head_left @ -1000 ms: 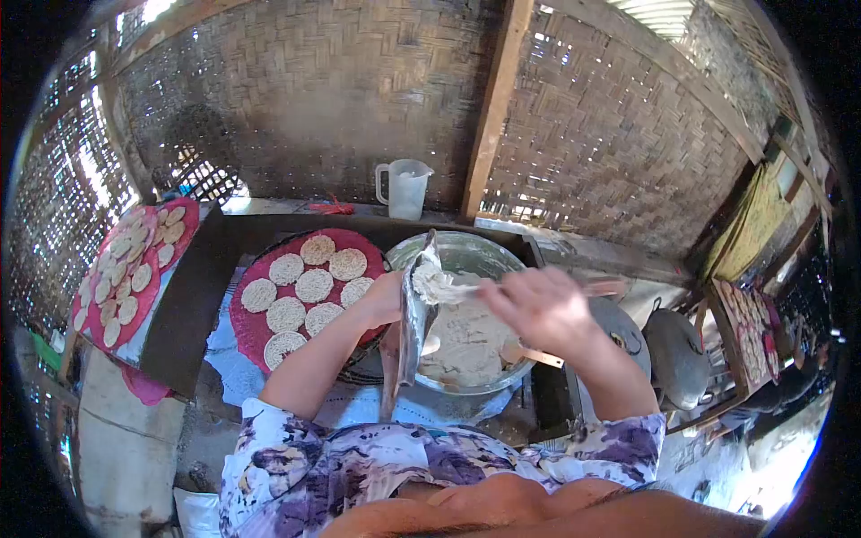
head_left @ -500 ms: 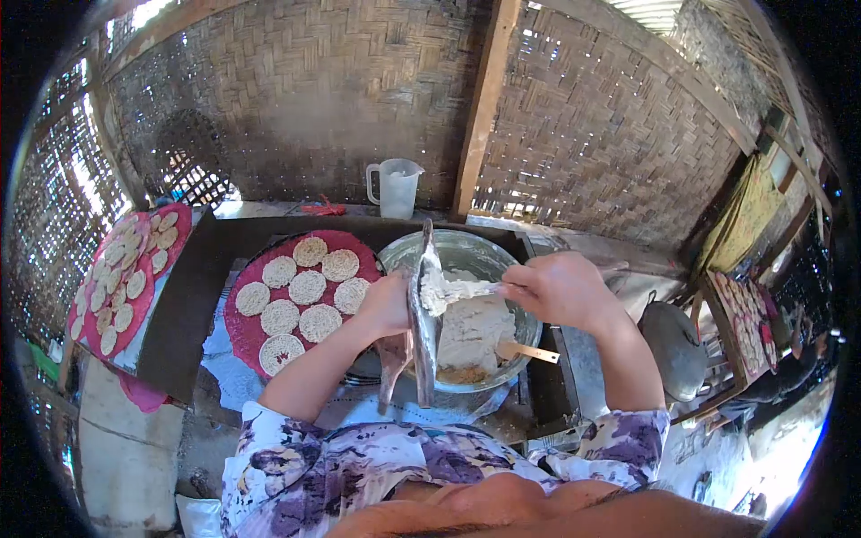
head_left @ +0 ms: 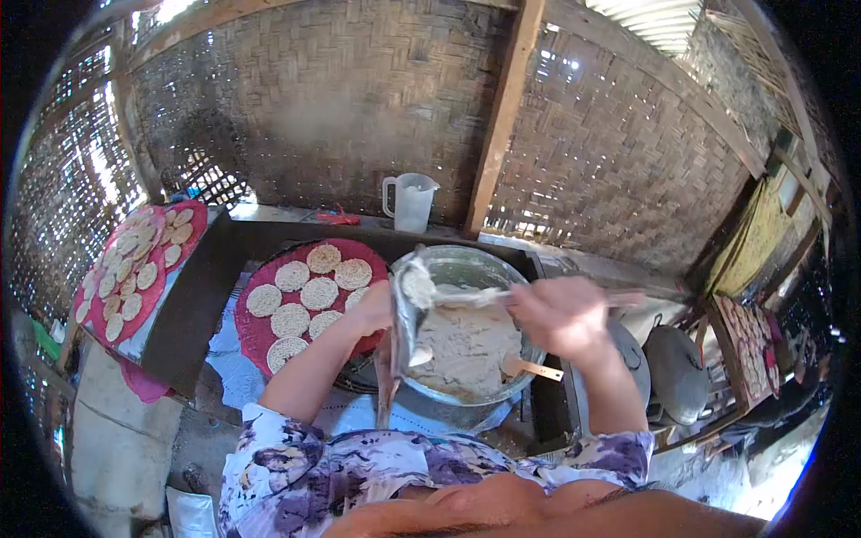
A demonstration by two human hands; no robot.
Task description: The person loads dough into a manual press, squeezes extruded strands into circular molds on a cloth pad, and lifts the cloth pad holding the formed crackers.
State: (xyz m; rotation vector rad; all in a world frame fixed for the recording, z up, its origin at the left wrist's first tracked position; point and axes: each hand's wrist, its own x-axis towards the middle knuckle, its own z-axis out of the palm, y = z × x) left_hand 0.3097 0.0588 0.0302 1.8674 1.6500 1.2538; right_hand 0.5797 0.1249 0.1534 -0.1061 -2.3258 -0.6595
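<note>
My left hand is closed around a long dark dough press with wooden handles, tilted over the near-left rim of a large metal basin. Pale dough fills the press's upper opening. My right hand, blurred by motion, grips a stick-like spatula. Its dough-coated end reaches the press opening. Below lies a mass of whitish dough in the basin. A light wooden-handled tool leans on the basin's right rim.
Left of the basin, a round red tray carries several lacy dough discs. Another red tray of discs stands farther left. A translucent jug stands behind. Dark pots and a rack of discs are at right.
My right hand has moved slightly right and down with the spatula, whose handle now points right. The press has turned, and its opening shows more dough. The whole view has shifted a little.
</note>
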